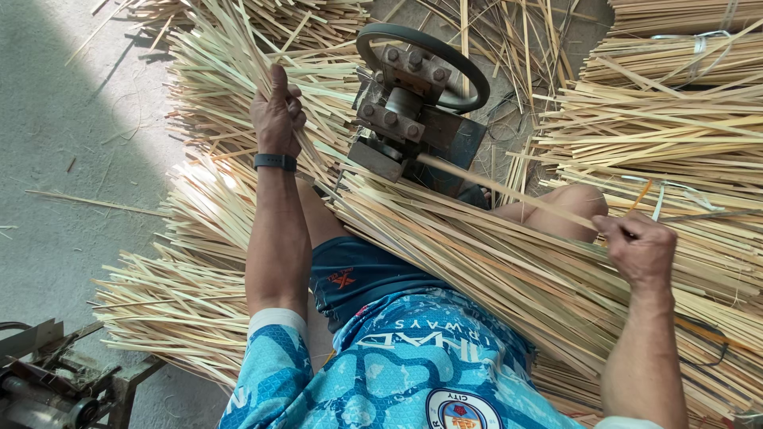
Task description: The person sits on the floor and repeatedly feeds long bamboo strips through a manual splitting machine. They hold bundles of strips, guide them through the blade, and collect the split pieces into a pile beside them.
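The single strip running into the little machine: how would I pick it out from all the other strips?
Start at the dark metal machine with the ring-shaped wheel at top centre. One pale bamboo strip leaves its lower edge and slants down right to the right hand, which pinches its end. Unlike the bundled strips across the lap, it lies alone, straight and raised above them.

Bamboo strips (493, 262) crowd machine (413, 103); floor (71, 159) open leftward.

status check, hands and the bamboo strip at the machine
Left hand shut on bamboo strips. Right hand shut on single strip feeding splitting machine. Strip bundle across lap.
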